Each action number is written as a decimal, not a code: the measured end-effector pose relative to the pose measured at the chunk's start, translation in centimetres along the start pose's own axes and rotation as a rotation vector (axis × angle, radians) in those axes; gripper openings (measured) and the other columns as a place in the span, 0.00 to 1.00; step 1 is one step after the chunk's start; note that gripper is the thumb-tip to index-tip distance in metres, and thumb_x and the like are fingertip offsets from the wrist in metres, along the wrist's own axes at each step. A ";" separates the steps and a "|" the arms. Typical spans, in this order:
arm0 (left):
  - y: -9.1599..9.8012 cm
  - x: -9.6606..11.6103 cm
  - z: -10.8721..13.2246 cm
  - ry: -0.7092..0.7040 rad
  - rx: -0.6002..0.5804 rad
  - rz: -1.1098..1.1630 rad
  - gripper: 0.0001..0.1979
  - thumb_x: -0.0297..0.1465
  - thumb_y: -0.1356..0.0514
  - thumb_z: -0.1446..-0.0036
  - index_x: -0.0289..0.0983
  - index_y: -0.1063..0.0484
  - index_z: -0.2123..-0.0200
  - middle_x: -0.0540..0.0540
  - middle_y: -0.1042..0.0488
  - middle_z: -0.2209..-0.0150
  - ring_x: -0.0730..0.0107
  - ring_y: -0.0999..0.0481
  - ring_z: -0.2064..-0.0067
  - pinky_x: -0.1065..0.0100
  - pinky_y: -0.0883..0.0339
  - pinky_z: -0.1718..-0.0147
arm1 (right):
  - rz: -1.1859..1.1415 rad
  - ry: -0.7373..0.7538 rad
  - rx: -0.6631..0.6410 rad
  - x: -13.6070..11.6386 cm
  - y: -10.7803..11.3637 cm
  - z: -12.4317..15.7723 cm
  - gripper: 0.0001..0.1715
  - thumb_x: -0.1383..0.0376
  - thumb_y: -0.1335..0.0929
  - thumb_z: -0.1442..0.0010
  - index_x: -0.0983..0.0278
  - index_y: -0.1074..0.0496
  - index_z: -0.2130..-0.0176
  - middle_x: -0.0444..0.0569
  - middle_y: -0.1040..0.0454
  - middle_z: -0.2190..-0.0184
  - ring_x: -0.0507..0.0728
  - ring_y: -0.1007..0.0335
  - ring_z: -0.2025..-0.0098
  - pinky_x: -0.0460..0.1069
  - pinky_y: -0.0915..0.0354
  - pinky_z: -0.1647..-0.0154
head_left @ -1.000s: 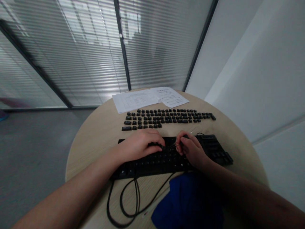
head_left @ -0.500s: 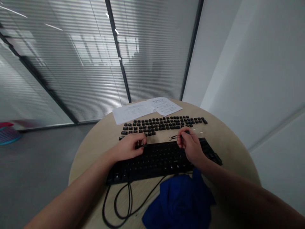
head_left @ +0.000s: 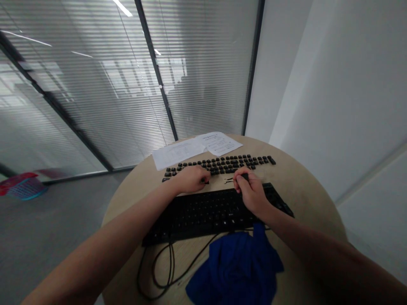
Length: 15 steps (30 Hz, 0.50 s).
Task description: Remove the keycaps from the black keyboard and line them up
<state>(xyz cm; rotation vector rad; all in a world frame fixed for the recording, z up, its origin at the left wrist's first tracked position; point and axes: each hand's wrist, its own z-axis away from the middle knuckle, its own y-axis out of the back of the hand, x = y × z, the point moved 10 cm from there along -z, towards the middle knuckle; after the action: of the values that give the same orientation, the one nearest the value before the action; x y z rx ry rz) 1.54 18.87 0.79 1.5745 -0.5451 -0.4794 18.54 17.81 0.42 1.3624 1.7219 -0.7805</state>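
Observation:
A black keyboard (head_left: 210, 209) lies on a round wooden table (head_left: 305, 199) in front of me. Beyond it, several loose black keycaps (head_left: 229, 163) are laid out in rows. My left hand (head_left: 190, 178) reaches past the keyboard's far edge with its fingers curled at the near row of keycaps; what it grips is hidden. Over the keyboard's far edge, my right hand (head_left: 249, 190) is closed on a thin wire keycap puller (head_left: 229, 180) with a dark handle, its wire end pointing left.
Two printed paper sheets (head_left: 197, 147) lie at the table's far edge. A crumpled blue cloth (head_left: 235, 269) sits at the near edge, beside the keyboard's looped black cable (head_left: 159, 271). Glass walls with blinds stand behind. A pink basket (head_left: 22, 186) is on the floor at left.
My left hand has moved from the keyboard forward to the rows of loose keycaps. My right hand lifted the puller off the keyboard toward its far edge. The view tilted up.

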 end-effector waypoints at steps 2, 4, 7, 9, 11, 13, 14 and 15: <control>-0.5 0.0 -1.4 -0.012 -0.015 -0.037 0.06 0.25 0.38 0.49 0.40 0.24 0.67 0.47 0.21 0.66 0.60 0.23 0.60 0.64 0.35 0.61 | 0.049 0.053 -0.011 -0.4 0.1 0.0 0.07 0.65 0.35 0.34 0.60 0.31 0.66 0.40 0.34 0.77 0.52 0.39 0.76 0.48 0.40 0.74; -0.9 0.0 -2.4 -0.019 -0.028 -0.071 0.05 0.26 0.37 0.48 0.40 0.23 0.68 0.47 0.20 0.66 0.59 0.23 0.60 0.63 0.35 0.60 | 0.086 0.092 -0.021 -0.7 0.1 -0.1 0.07 0.65 0.35 0.33 0.60 0.30 0.66 0.40 0.34 0.77 0.52 0.38 0.76 0.48 0.41 0.73; -1.5 -0.1 -3.1 -0.017 -0.051 -0.115 0.04 0.27 0.36 0.48 0.41 0.22 0.68 0.47 0.19 0.67 0.58 0.24 0.59 0.61 0.36 0.58 | 0.121 0.132 -0.034 -1.1 0.1 -0.1 0.08 0.66 0.36 0.32 0.60 0.30 0.65 0.40 0.34 0.77 0.53 0.38 0.76 0.49 0.41 0.73; -1.8 -0.2 -3.3 -0.016 -0.069 -0.136 0.04 0.28 0.36 0.48 0.41 0.22 0.68 0.47 0.19 0.67 0.58 0.24 0.58 0.60 0.36 0.57 | 0.135 0.149 -0.034 -1.3 0.1 0.0 0.08 0.66 0.36 0.32 0.59 0.30 0.65 0.41 0.34 0.76 0.53 0.38 0.76 0.49 0.41 0.73; -2.0 -0.4 -3.4 -0.012 -0.084 -0.149 0.04 0.28 0.35 0.48 0.42 0.21 0.68 0.47 0.18 0.66 0.57 0.24 0.58 0.60 0.37 0.56 | 0.146 0.161 -0.034 -1.5 0.1 0.0 0.08 0.67 0.36 0.33 0.59 0.30 0.65 0.41 0.34 0.76 0.53 0.37 0.75 0.49 0.40 0.73; -2.0 -0.6 -3.3 -0.005 -0.094 -0.154 0.04 0.29 0.35 0.48 0.42 0.21 0.67 0.47 0.18 0.66 0.57 0.24 0.57 0.60 0.38 0.56 | 0.154 0.168 -0.036 -1.6 0.1 0.0 0.08 0.67 0.36 0.33 0.59 0.30 0.65 0.41 0.34 0.76 0.53 0.37 0.75 0.49 0.40 0.73; -1.9 -0.7 -3.3 -0.002 -0.097 -0.154 0.04 0.29 0.34 0.48 0.43 0.20 0.67 0.48 0.18 0.65 0.58 0.24 0.57 0.60 0.38 0.55 | 0.158 0.170 -0.037 -1.6 0.1 0.0 0.08 0.67 0.36 0.33 0.59 0.30 0.65 0.41 0.34 0.76 0.53 0.37 0.75 0.49 0.40 0.73; -1.9 -0.8 -3.2 0.001 -0.100 -0.152 0.04 0.30 0.34 0.48 0.43 0.20 0.67 0.48 0.18 0.65 0.58 0.23 0.57 0.60 0.38 0.56 | 0.161 0.171 -0.037 -1.6 0.1 0.0 0.08 0.67 0.36 0.33 0.59 0.30 0.65 0.41 0.33 0.76 0.54 0.37 0.75 0.49 0.40 0.72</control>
<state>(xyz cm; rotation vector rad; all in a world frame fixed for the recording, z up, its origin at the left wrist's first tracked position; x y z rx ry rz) 2.91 22.00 -0.86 1.5265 -0.3966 -0.6113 18.81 17.04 1.81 1.5577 1.7211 -0.5538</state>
